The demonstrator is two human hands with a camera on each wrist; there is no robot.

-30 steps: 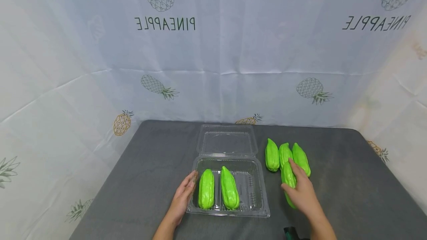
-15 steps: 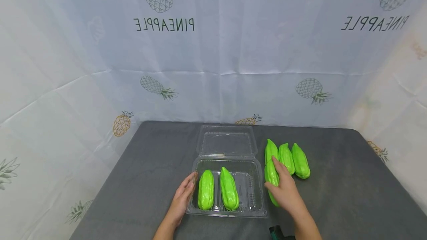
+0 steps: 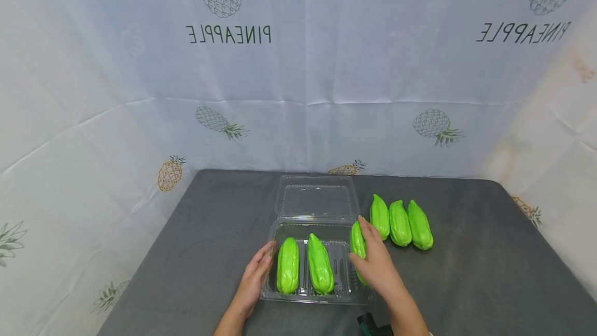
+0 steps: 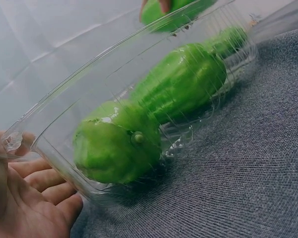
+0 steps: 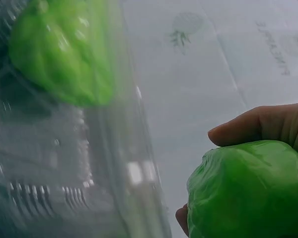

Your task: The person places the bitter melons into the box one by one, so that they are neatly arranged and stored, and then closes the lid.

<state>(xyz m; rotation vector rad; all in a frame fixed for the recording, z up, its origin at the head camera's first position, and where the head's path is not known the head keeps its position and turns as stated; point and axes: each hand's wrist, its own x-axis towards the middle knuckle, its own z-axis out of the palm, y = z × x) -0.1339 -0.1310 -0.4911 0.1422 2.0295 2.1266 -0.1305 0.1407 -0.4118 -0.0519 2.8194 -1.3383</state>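
My right hand [image 3: 374, 264] grips a bright green, ridged, elongated gourd [image 3: 357, 242] with a pointed end, above the right side of a clear plastic clamshell box [image 3: 322, 298]. In the right wrist view, the thumb lies along one side of the held gourd [image 5: 248, 191] and a fingertip shows at the other. Two more gourds lie side by side inside the box, the left one [image 3: 288, 266] and the middle one [image 3: 320, 264]. At the box's left wall my left hand [image 3: 253, 276] touches the plastic; its fingers [image 4: 47, 186] look extended in the left wrist view.
Three similar gourds [image 3: 400, 223] lie in a row on the dark grey table [image 3: 475, 263], right of the box. The clear lid [image 3: 318, 197] is folded back behind the box. A pineapple-print curtain [image 3: 308, 66] hangs behind. A dark object [image 3: 368, 324] shows by the right wrist.
My right hand has carried one gourd leftward from beside the other loose gourds to the right side of the box. The left hand has stayed at the box's left wall.
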